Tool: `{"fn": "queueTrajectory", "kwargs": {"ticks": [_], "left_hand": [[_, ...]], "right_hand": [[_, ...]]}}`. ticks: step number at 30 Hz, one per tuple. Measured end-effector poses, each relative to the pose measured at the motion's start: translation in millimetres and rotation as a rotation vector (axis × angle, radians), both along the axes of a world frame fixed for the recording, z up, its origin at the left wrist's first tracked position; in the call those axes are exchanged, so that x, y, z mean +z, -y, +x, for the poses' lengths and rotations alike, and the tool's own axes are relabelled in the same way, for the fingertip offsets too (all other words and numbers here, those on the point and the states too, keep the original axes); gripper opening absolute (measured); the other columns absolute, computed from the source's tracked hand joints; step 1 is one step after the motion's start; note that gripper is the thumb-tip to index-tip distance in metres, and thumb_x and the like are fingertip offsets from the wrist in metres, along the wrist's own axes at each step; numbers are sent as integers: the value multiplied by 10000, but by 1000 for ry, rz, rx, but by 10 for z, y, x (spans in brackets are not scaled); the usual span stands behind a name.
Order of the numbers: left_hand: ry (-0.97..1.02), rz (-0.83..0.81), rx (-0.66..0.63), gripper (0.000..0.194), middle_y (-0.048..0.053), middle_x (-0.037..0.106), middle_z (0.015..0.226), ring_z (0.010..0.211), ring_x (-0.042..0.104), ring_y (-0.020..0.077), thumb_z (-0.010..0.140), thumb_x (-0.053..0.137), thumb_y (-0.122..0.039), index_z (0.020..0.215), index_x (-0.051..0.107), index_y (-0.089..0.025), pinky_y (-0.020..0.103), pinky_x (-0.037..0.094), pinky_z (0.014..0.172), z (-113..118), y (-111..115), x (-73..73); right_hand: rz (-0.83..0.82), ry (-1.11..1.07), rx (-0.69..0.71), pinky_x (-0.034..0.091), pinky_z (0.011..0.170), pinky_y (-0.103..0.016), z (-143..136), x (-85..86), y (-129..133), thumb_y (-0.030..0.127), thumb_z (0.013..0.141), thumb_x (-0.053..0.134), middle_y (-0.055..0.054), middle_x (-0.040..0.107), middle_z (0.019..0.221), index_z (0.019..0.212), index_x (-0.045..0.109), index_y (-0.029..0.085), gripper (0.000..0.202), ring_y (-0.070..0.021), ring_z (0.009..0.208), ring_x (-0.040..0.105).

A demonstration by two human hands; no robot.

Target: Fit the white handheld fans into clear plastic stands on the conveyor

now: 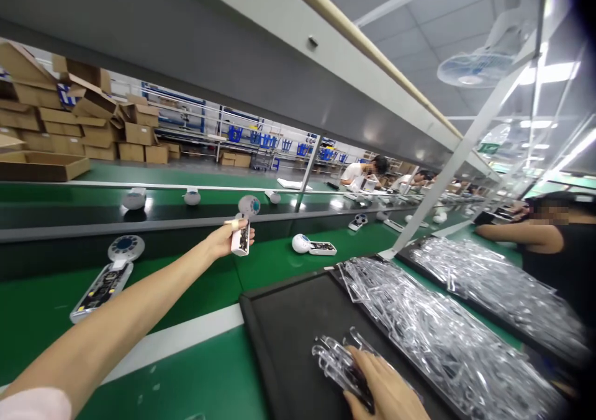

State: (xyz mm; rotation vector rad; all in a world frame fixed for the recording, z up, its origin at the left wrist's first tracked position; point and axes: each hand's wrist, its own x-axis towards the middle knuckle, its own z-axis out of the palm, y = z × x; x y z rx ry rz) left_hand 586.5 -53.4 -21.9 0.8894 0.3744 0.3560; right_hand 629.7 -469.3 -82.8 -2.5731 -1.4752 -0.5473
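My left hand (226, 240), reaching out over the green bench, is closed around a white handheld device (241, 241) with a round head and an uncovered circuit board in its handle. Several clear plastic pieces (333, 361) lie under and against the fingers of my right hand (384, 386), which is curled over them above a black tray (288, 327). A similar device (105, 283), its board exposed, rests on the bench beyond my left forearm. Another white device (321, 247) lies to the right of my left hand.
Heaps of clear plastic parts (419, 320) fill the tray's right side, with a second heap (493, 277) beyond. More round-headed devices (134, 199) stand along the dark conveyor strip. A grey shelf beam (279, 47) hangs overhead, with a slanting post (442, 178) at right. A co-worker (554, 240) sits far right.
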Motion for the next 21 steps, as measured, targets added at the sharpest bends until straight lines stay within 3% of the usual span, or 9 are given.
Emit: {"fn": "queueTrajectory", "kwargs": {"ticks": [4,8,12,15,18,21], "left_hand": [[120,-144,31,247,106,710,833,748,699,215,837,656,-356,953,585,-150,440,571,777,-573,11,310],[120,-173,53,450,116,691,745,654,679,228,845,571,-556,920,608,-114,453,585,677,-908,81,482],[210,-73,105,355,82,679,704,623,664,213,810,650,-488,901,603,-148,406,586,647,-1054,269,555],[307,-69,115,339,82,695,759,719,690,242,765,705,-435,938,592,-166,436,584,720,-1117,452,639],[381,-69,148,401,85,711,885,855,700,287,717,743,-393,1020,577,-191,457,576,766,-1166,578,745],[423,-66,165,413,75,707,922,918,694,292,697,753,-371,1026,581,-190,436,567,816,-1215,624,816]], "right_hand": [[-12,-121,54,576,850,-369,-100,88,-212,275,779,587,-96,693,1153,1213,633,226,440,-278,1016,682],[124,-303,14,567,833,-327,-281,434,-466,359,828,530,-87,684,1062,1259,604,224,458,-242,987,676],[232,-619,29,552,684,-299,-689,964,-1094,423,897,421,-28,642,855,1472,343,181,628,-181,717,647],[294,-642,79,529,752,-345,-976,1254,-1681,397,896,454,-9,618,828,1420,410,205,560,-194,746,627],[350,-532,77,517,795,-392,-1126,1366,-2114,383,886,498,-58,582,973,1342,495,213,486,-222,845,619],[372,-434,65,525,767,-408,-1205,1354,-2329,383,897,495,-103,541,1040,1369,469,188,511,-261,923,603]]}}
